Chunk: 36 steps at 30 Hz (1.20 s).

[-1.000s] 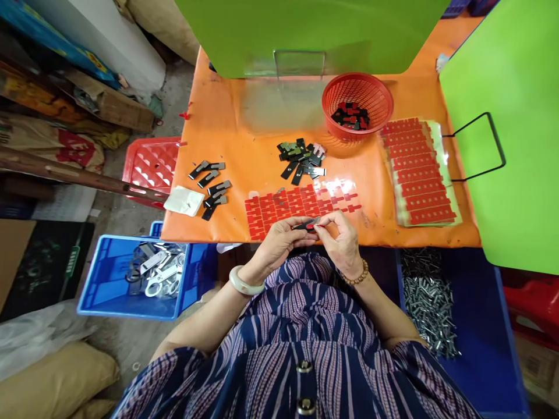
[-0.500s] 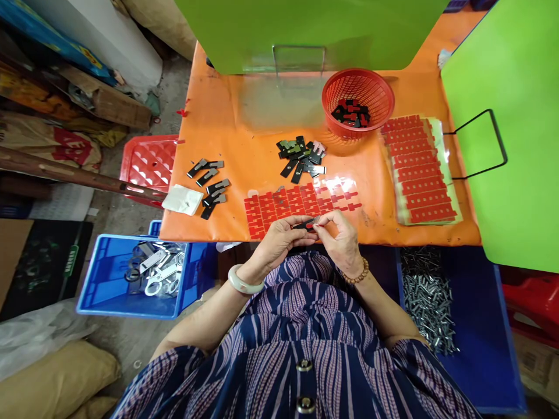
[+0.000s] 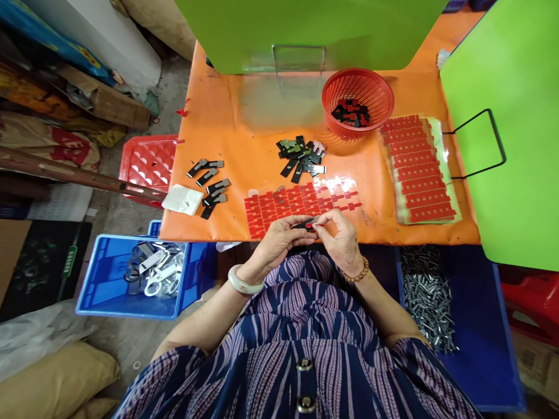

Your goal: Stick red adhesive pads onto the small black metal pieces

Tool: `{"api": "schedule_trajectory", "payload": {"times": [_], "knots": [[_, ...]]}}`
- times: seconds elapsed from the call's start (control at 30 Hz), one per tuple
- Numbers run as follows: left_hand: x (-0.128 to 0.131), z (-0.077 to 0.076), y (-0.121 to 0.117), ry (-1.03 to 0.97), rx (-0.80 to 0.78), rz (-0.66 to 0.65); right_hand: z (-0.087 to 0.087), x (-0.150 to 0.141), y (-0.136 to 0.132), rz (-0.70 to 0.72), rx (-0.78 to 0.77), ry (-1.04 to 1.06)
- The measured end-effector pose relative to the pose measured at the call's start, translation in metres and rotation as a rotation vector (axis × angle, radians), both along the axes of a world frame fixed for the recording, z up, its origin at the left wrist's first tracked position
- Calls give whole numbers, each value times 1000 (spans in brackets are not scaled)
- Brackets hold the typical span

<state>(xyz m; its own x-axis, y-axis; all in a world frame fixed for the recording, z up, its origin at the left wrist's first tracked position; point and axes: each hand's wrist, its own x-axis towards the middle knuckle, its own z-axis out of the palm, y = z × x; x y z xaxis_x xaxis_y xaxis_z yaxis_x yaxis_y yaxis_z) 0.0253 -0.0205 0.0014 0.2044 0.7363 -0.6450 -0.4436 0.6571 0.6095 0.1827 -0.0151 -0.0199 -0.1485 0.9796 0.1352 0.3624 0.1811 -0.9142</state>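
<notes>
My left hand (image 3: pixel 279 237) is closed on one end of a flat black metal piece (image 3: pixel 299 224), held over the table's front edge. A small red sticker (image 3: pixel 309 225) lies at the piece's right end, where my right hand (image 3: pixel 341 240) pinches with thumb and index finger. The fingertips partly hide the sticker. Just beyond my hands lies a sheet of red stickers (image 3: pixel 279 205), with gaps toward its right side. Behind it is a pile of black metal pieces (image 3: pixel 298 156). Several more black pieces (image 3: pixel 212 187) lie at the table's left.
A red plastic basket (image 3: pixel 379 96) holds black and red pieces. Stacked red sticker sheets (image 3: pixel 421 174) lie at right. Green boards (image 3: pixel 515 145) border the orange table (image 3: pixel 218 116). Blue bins (image 3: pixel 94 291) stand lower left and right, the right one holding metal pins (image 3: pixel 430 311).
My fingers have shifted very slightly at the black piece, and more of the red sticker shows on it. Both hands stay in the same place.
</notes>
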Motion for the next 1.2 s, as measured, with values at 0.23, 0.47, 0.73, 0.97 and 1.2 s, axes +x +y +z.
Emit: {"api": "schedule_trajectory", "payload": {"times": [0.23,0.47,0.73,0.97,1.2], "knots": [[1,-2,0,20,32,14,1,-2,1,10,11,6],[5,-12,-2,237,173,54,-2,-7,-1,-5,35,-48],[5,-16,-3,512,319,77,-3,-16,-6,-79,70,-46],[1,-21,-2,311,223,56,-6,-12,-1,-32,-35,-6],[-3,-19,-1,171,98,61,-8,-9,5,14,-46,-36]]}}
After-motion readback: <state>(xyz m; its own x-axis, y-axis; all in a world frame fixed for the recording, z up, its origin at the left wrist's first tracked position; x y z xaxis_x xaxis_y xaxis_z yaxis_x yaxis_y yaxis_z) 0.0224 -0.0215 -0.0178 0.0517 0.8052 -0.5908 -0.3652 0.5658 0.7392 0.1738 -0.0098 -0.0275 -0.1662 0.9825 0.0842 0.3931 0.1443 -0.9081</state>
